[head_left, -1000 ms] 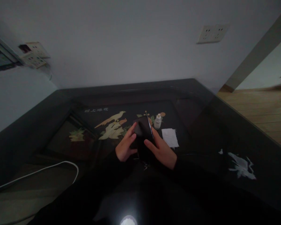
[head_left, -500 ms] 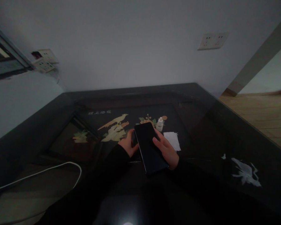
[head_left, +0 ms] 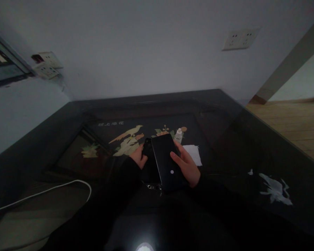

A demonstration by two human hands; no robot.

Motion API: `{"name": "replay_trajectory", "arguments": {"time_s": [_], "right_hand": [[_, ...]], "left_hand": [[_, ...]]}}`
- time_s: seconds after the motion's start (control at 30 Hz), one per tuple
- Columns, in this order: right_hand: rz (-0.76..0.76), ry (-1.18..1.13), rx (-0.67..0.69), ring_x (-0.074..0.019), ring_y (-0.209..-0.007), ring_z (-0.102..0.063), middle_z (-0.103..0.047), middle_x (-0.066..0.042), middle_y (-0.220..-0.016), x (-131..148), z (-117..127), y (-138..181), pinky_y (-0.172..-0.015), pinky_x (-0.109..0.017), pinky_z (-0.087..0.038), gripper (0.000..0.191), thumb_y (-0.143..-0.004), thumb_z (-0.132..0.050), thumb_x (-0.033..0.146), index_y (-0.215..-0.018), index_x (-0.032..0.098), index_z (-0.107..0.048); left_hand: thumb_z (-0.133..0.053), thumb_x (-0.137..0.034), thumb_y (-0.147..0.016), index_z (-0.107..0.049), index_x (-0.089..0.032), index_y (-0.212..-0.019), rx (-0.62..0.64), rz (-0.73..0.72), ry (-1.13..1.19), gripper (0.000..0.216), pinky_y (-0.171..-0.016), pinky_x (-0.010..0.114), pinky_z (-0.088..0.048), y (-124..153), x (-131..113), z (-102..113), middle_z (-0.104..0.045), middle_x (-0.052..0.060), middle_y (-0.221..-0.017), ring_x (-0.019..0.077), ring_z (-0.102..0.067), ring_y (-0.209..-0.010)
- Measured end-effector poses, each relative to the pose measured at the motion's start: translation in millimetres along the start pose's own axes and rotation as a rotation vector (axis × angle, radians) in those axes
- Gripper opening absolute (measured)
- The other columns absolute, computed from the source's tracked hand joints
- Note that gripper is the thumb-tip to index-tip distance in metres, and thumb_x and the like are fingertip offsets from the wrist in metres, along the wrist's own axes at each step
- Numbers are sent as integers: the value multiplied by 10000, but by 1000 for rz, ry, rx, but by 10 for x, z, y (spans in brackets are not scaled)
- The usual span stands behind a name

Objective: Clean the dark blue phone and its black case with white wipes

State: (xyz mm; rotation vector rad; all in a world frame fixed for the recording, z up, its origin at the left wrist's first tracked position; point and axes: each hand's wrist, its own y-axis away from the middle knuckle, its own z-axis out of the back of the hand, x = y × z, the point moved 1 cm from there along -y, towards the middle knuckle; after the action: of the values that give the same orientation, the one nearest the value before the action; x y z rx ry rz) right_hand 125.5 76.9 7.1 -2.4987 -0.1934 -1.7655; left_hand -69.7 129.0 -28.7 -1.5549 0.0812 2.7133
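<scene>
In the head view, my right hand is closed around a black smartphone, its thumb over the right edge of the screen. A small round icon glows low on that dark screen. My left hand grips a dark, flat piece that looks like a phone case, partly hidden behind the phone. From its lower end hangs a small shiny charm or ring. Just beyond the right hand stand a small clear bottle with a white cap and a folded white tissue.
The glossy black table has a bird-and-flower picture and a white crane design on its surface. A white cable curves in at the left. Wall sockets sit above the table.
My left hand has moved slightly left and drawn the dark case out from behind the phone, so the case and its charm now show. A round icon has appeared on the screen.
</scene>
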Motion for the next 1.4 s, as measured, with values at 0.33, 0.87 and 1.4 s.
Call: {"name": "replay_trajectory", "arguments": {"time_s": [0.33, 0.87, 1.4], "right_hand": [[110, 223, -57, -236, -1207, -439, -508, -60, -1273, 1, 84, -43, -991, -452, -383, 622, -745, -614, 324, -1310, 250, -366], [222, 611, -46, -251, -1170, -478, -460, -113, -1313, -108, 20, -35, -974, -469, -397, 582, -792, -541, 276, -1325, 186, -326], [244, 664, 47, -228, -1249, -393, -405, -84, -1365, -129, -34, -30, -1029, -466, -335, 596, -799, -526, 250, -1347, 223, -293]], "left_hand": [[-562, -279, -623, -513, -180, -1181, -107, 131, 718, 569, -836, 328, -440, 240, 121, -363, -650, 38, -1036, 223, -586, -978], [-725, -181, -499, -180, -233, -1393, 64, 282, 1386, 1049, -1040, 399, -290, 560, -421, -521, -468, 73, -1336, 270, -418, -1229], [-658, -195, -619, -74, -252, -1418, 73, 11, 1321, 991, -1051, 339, -289, 572, -237, -615, -439, 48, -1362, 221, -395, -1252]]}}
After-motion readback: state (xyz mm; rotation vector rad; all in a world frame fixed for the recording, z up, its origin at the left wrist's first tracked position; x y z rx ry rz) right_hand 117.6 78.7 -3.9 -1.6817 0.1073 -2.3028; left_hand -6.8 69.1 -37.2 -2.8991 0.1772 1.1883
